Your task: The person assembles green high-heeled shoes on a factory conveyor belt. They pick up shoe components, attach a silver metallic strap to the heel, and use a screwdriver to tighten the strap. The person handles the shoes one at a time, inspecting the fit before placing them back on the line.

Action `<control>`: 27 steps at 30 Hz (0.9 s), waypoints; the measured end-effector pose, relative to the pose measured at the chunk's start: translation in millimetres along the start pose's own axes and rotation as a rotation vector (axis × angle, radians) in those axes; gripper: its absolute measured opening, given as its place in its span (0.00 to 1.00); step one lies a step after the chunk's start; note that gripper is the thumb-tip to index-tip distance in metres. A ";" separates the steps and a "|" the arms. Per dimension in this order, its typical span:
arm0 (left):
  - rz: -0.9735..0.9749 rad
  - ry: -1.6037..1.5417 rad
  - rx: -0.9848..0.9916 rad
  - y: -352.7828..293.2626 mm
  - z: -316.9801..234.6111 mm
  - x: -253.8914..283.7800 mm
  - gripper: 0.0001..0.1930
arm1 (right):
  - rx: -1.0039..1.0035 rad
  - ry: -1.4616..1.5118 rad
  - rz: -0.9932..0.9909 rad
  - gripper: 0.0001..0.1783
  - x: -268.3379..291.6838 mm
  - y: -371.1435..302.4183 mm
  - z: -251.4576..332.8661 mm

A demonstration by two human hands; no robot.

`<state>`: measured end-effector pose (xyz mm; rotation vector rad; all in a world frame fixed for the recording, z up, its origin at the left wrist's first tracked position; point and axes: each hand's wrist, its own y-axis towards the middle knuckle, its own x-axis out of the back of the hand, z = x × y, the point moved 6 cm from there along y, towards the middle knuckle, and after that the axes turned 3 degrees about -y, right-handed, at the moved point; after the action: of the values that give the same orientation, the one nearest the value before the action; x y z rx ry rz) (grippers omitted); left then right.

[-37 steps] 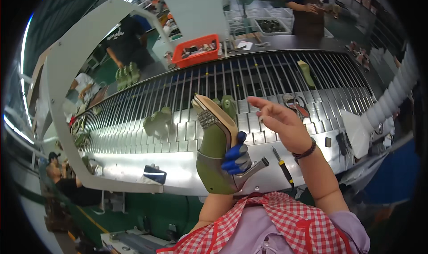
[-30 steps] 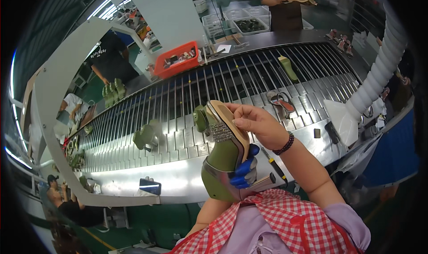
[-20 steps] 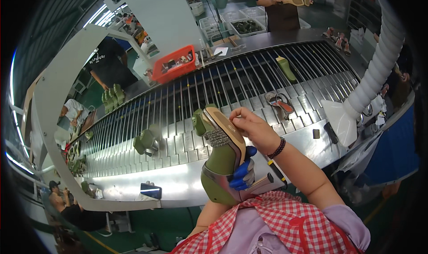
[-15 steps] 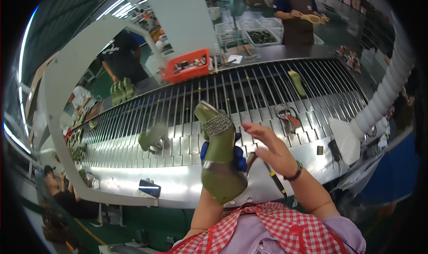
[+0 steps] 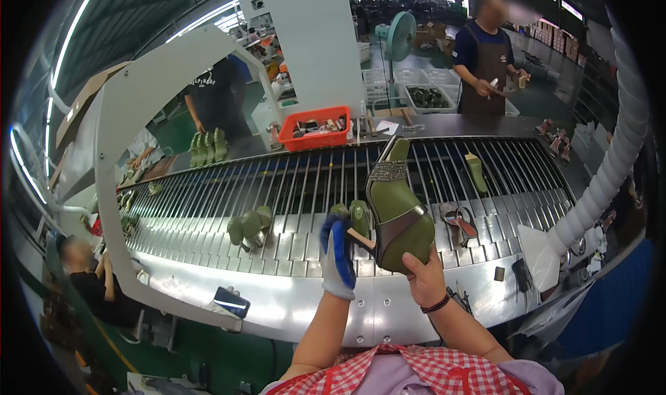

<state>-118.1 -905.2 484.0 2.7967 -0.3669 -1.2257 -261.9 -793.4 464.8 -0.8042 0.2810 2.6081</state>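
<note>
Over the metal ledge, I am grasping a green shoe by its back with the bare right hand, its toe pointing away. The gloved left hand is hovering beside the heel; I cannot tell whether it is gripping. Beyond, more green shoes are sitting on the slatted conveyor, and past it a red basket is standing.

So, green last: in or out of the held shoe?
In. The green last fills the shoe, its toe end showing past the glittery strap, its other end held in the right hand.
</note>
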 end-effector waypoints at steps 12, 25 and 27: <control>-0.158 -0.334 0.282 7.2 58.8 35.6 0.08 | 0.101 -0.509 0.103 0.35 -6.9 -22.0 -18.6; -0.112 -0.283 0.374 8.9 41.4 21.8 0.26 | 0.085 -0.420 0.161 0.39 -3.3 -35.3 -16.1; -0.133 -0.332 0.419 3.2 39.2 16.3 0.26 | 0.082 -0.474 0.195 0.40 0.3 -30.6 -13.2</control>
<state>-136.7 -910.9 446.1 2.9846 -0.5180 -1.8470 -242.5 -769.6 451.6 -0.1203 0.3365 2.8458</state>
